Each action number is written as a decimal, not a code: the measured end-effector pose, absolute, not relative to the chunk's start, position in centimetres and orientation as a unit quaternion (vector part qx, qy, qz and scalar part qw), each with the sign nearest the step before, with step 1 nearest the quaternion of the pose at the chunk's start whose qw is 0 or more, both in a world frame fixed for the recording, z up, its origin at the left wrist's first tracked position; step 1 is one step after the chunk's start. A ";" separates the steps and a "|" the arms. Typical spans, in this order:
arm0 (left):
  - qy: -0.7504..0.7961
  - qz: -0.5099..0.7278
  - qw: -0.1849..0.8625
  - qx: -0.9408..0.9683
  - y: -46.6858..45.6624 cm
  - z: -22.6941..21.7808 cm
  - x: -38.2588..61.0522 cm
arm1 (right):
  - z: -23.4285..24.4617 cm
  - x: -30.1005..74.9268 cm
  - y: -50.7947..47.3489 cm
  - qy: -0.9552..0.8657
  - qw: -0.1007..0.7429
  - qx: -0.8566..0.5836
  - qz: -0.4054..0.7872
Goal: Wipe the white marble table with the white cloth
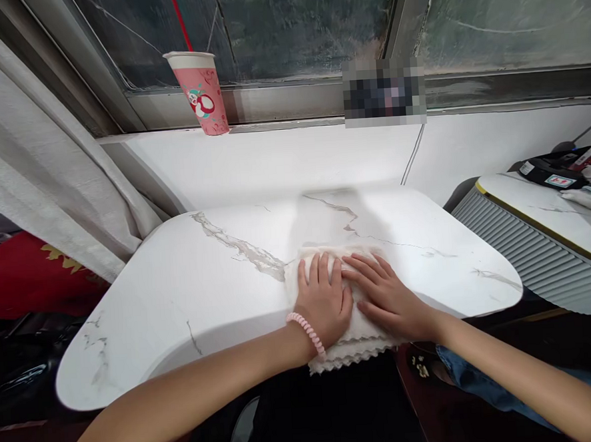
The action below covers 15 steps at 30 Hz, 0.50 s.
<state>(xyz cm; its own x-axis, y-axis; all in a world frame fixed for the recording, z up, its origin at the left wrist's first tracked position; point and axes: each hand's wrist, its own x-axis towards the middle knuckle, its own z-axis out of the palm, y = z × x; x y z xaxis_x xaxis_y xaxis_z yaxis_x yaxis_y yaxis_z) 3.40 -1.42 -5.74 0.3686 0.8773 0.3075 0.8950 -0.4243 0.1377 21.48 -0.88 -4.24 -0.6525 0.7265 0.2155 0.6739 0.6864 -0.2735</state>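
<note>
A cream cloth [367, 336] with scalloped edges lies folded in layers at the front edge of the white marbled table [240, 298], its near end hanging slightly over. My left hand [325, 306], with a pink coiled band at the wrist, rests flat on the cloth, fingers stretched forward. Beside it my right hand [393, 298] also lies flat on the cloth, its fingers angled to the left and their tips close to the left hand. Both palms face down, so their undersides are hidden.
A pink paper cup [201, 93] with a red straw stands on the window sill. A blurred-out object [384, 92] sits right of it, with a thin cable below. A grey curtain [44, 129] hangs at left. On the right, a ribbed side cabinet [542, 252] bears a black item [550, 171].
</note>
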 end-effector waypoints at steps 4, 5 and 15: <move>-0.529 -0.168 0.004 -0.832 -0.2 -5.6 4.3 | -3.5 22.2 0.9 -0.872 0.163 -0.435 0.156; -0.528 -0.165 -0.004 -0.833 0.4 -5.5 4.6 | -3.4 22.1 1.6 -0.859 0.174 -0.455 0.158; -0.578 -0.173 -0.044 -0.796 10.6 -4.9 6.5 | -4.7 20.3 12.0 -0.820 0.245 -0.512 0.073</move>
<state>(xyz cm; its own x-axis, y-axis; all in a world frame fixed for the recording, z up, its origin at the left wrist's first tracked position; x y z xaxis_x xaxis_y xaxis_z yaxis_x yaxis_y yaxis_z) 6.53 10.58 -4.86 0.2708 0.9361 0.2246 0.9056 -0.3268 0.2704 20.34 12.00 -4.75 -0.3546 0.8758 0.3275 0.8040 0.4644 -0.3714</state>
